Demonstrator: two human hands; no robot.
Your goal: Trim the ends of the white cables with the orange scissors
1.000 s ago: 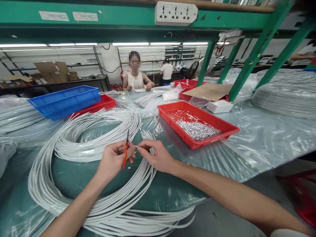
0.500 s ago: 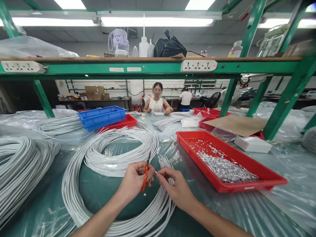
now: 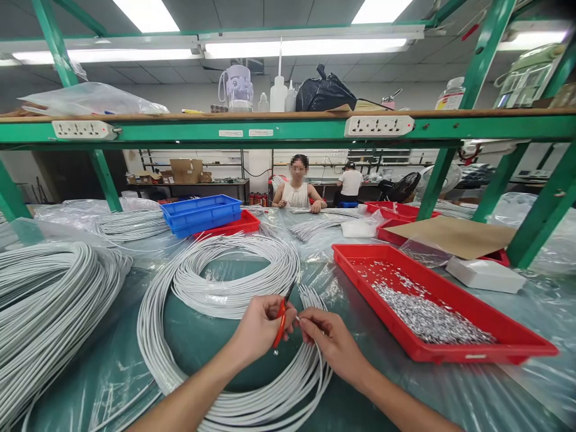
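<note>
My left hand (image 3: 263, 327) is closed around an orange-handled tool (image 3: 279, 324) whose dark tip points up and away; a small shiny piece shows at its lower end. Close beside it, my right hand (image 3: 330, 339) pinches the end of a white cable, and the fingertips of both hands nearly meet there. Beneath the hands lies a large coil of white cables (image 3: 155, 336), its cut ends fanned out just behind my right hand. Another white coil (image 3: 225, 297) rests on its far side.
At right, a red tray (image 3: 405, 351) holds many small metal pieces, with a white box (image 3: 486, 276) behind it. More cables (image 3: 58, 300) lie at left. Blue trays (image 3: 200, 213) stand farther back. A green shelf beam (image 3: 288, 137) crosses above. A person (image 3: 297, 193) sits opposite.
The whole view has shifted, so things appear farther right. Both hands keep nearly the same pose, still close together with the tool and the cable end.
</note>
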